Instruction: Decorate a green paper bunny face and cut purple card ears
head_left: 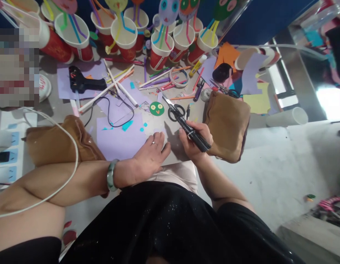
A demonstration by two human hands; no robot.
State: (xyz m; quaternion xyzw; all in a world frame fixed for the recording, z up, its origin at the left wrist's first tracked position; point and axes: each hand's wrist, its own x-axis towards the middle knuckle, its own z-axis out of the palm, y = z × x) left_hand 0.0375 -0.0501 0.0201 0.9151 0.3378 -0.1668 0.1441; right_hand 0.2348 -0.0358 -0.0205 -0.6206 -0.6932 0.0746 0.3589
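The right hand [194, 141] is closed round a black pen [192, 132] at the table's near edge — tip toward the scissors [174, 109]. The left hand [150, 156] lies flat, fingers spread, on lilac paper [119, 141] — gripping nothing.

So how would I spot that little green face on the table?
Start at the row of red paper cups along the table's far edge, then come toward the person. Beside the black scissors, above the lilac paper, lies a green disc. It alone is round, with two pale eyes.
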